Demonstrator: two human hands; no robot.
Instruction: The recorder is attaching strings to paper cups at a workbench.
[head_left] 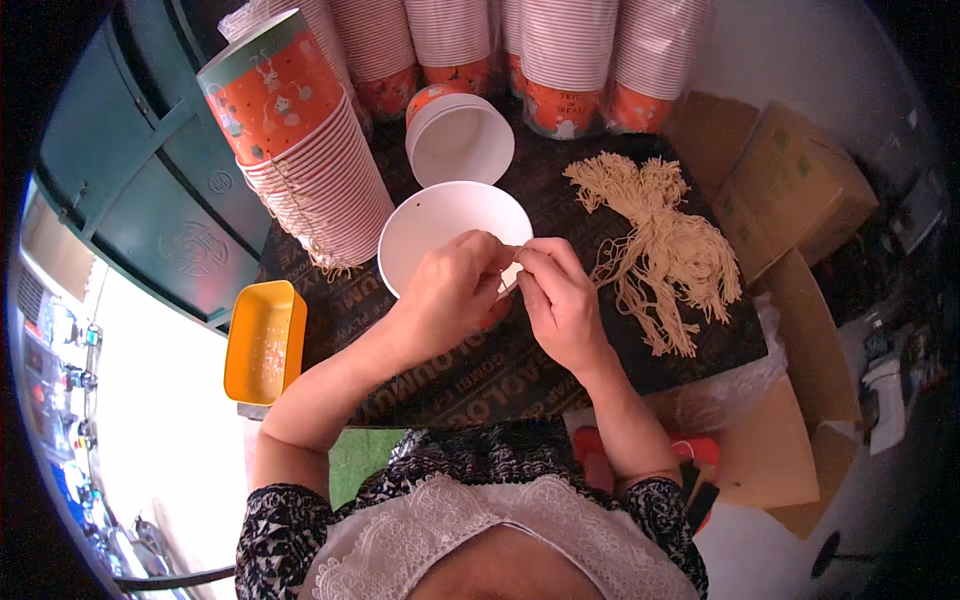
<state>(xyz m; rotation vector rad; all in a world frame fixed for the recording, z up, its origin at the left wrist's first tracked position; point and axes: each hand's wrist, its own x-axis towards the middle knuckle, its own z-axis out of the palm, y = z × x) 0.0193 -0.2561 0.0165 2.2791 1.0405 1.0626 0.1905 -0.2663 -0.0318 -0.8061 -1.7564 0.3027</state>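
A paper bucket point(430, 215) with a white inside stands on the table in front of me, a small dark hole near its far left rim. Over its near right rim, my left hand point(455, 285) and my right hand point(555, 300) meet with the fingertips pinched. Whatever lies between those fingers is too small and too covered to make out. To the right of my right hand lies a bundle of beige strings point(690, 255), its loose ends spread out. Another white-lined bucket point(462, 140) lies tipped just behind the first.
A tall stack of orange-printed buckets point(285, 120) with strings hanging from it leans at the left. More wrapped stacks point(570, 50) line the back. A yellow tray point(235, 345) with tiny bits sits at the left table edge. Cardboard boxes point(800, 180) stand at the right.
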